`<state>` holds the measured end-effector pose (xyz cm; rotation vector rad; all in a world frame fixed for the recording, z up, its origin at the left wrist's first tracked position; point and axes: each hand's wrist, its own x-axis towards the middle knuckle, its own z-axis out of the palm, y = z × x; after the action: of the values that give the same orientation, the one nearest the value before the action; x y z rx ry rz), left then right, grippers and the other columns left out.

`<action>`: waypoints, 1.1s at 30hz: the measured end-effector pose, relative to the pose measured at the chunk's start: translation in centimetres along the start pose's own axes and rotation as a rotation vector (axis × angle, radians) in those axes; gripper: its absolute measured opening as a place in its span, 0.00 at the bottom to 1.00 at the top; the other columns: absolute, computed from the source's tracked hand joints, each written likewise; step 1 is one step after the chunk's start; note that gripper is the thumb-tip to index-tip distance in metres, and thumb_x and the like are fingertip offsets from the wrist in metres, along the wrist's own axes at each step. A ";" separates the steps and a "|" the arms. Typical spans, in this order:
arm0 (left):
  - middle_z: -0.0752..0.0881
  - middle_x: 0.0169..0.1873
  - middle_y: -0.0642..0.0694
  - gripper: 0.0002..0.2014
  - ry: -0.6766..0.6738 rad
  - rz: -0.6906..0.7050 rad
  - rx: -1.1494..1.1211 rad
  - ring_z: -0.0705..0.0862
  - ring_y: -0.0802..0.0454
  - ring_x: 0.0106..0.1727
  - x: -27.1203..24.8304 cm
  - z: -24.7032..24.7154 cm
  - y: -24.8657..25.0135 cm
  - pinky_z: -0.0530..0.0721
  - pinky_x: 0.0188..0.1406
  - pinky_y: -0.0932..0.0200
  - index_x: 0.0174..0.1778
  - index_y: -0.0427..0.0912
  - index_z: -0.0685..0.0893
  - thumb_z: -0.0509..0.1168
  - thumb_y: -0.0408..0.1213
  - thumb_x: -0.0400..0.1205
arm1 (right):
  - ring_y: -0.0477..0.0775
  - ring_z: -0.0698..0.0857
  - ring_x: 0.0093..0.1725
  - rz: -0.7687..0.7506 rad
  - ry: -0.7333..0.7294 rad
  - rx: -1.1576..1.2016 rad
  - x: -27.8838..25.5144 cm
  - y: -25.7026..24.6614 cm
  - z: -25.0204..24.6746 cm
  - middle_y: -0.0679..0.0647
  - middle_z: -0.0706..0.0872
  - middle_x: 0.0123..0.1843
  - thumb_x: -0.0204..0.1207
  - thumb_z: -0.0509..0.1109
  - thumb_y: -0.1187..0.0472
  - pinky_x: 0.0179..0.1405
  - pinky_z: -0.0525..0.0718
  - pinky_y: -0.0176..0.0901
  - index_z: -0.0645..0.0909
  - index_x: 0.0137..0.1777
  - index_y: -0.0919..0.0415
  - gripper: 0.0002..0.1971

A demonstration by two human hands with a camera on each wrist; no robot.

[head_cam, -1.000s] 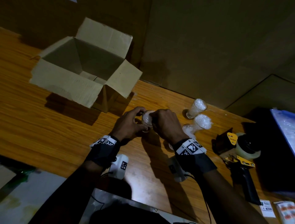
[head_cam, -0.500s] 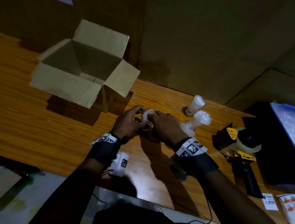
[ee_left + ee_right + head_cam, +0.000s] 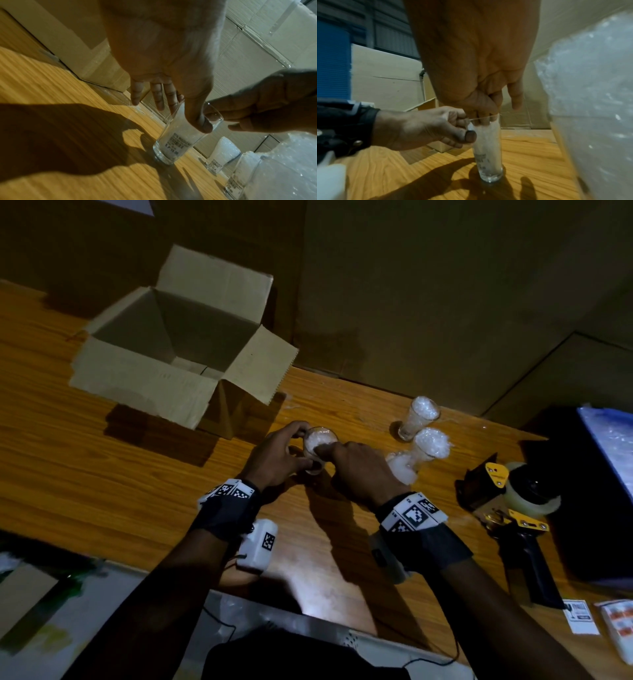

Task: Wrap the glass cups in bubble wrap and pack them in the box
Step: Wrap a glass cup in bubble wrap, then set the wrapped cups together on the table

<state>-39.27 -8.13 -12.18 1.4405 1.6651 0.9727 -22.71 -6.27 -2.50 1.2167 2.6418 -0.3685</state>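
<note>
Standing upright on the wooden surface (image 3: 102, 474) at the middle of the head view, a glass cup (image 3: 317, 451) is held between both hands. The left hand (image 3: 274, 457) has thumb and fingers curled round the cup's upper wall, pinching it near the rim. The right hand (image 3: 363, 470) reaches over the rim, its fingertips (image 3: 483, 119) bunched and pushed down into the cup, pressing on the white bubble wrap (image 3: 485, 138) stuffed inside. To the right of the hands stand two more cups (image 3: 416, 416) filled with the same wrap, close together. An open cardboard box (image 3: 178, 350) sits in the upper left of the frame, well apart from the cups. A tape dispenser (image 3: 510, 508) lies at the right edge, beside a dark block with a roll of wrap on it.
</note>
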 end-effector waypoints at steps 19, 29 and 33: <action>0.78 0.74 0.47 0.33 0.204 0.166 0.199 0.77 0.51 0.72 -3.1 -2.5 5.3 0.80 0.69 0.45 0.78 0.46 0.73 0.77 0.39 0.78 | 0.42 0.89 0.55 0.009 0.627 0.663 -4.8 5.2 -4.9 0.46 0.91 0.59 0.81 0.65 0.66 0.55 0.89 0.50 0.89 0.61 0.55 0.15; 0.84 0.62 0.58 0.20 0.116 0.445 0.047 0.84 0.61 0.60 -3.8 8.2 17.6 0.85 0.51 0.58 0.67 0.50 0.82 0.76 0.42 0.79 | 0.44 0.91 0.49 0.186 0.834 0.720 -14.6 16.5 -3.3 0.42 0.92 0.50 0.79 0.69 0.54 0.50 0.90 0.58 0.89 0.56 0.47 0.10; 0.86 0.59 0.58 0.17 0.028 0.481 -0.052 0.85 0.63 0.59 -3.5 15.0 22.3 0.89 0.51 0.52 0.63 0.49 0.85 0.76 0.43 0.79 | 0.50 0.92 0.45 0.306 0.899 0.740 -19.9 23.6 -3.3 0.51 0.93 0.46 0.78 0.72 0.57 0.48 0.90 0.56 0.91 0.53 0.55 0.08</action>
<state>-15.56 -8.23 0.88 1.8417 1.3222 1.2868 7.75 -4.62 3.21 2.4617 2.9980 -0.9945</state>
